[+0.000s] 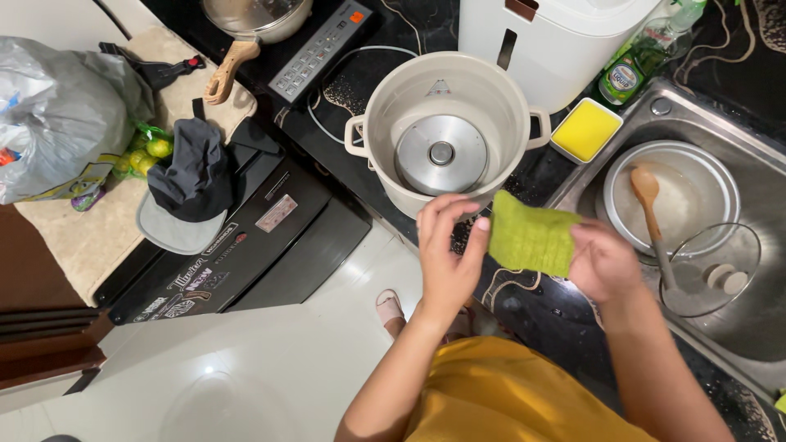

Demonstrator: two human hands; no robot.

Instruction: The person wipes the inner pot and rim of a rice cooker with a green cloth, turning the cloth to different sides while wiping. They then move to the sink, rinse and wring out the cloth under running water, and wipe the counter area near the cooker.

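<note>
Both my hands hold a green scrub cloth (530, 236) stretched between them above the dark counter edge. My left hand (446, 254) pinches its left side, my right hand (604, 263) grips its right side. Just beyond the cloth stands a cream rice-cooker body (385, 105) with two side handles and a round metal heating plate (441, 154) at its bottom.
To the right, a steel sink (761, 164) holds a bowl with a wooden spoon (652, 217) and a glass lid (711, 270). A yellow sponge dish (586, 129) and green soap bottle (639, 61) sit behind it. An induction hob with a pan (254, 20), a dark cap (192, 176) and a plastic bag (57, 106) lie left.
</note>
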